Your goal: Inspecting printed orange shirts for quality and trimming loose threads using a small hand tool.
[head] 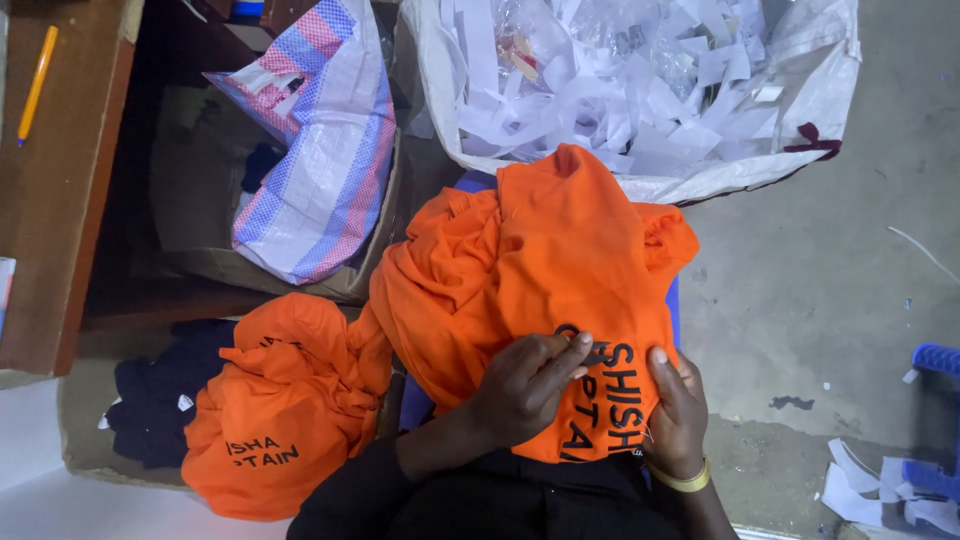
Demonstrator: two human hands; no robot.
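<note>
An orange garment (560, 250) with black printed letters lies bunched over my lap. My left hand (525, 385) rests on it, its fingertips pinched at the black print. My right hand (675, 415), with a gold bracelet at the wrist, grips the garment's lower right part, thumb on top beside the letters. Both hands touch the same garment, a few centimetres apart. A second heap of orange garments (270, 410) with the same kind of print lies to my left, apart from both hands.
Dark garments (150, 395) lie in a low cardboard box beside the orange heap. A white sack (830, 90) full of white paper strips stands ahead. A striped woven bag (320, 150), a wooden desk (50, 200) with a yellow pen (37, 80), and a blue plastic object (935, 360) surround me.
</note>
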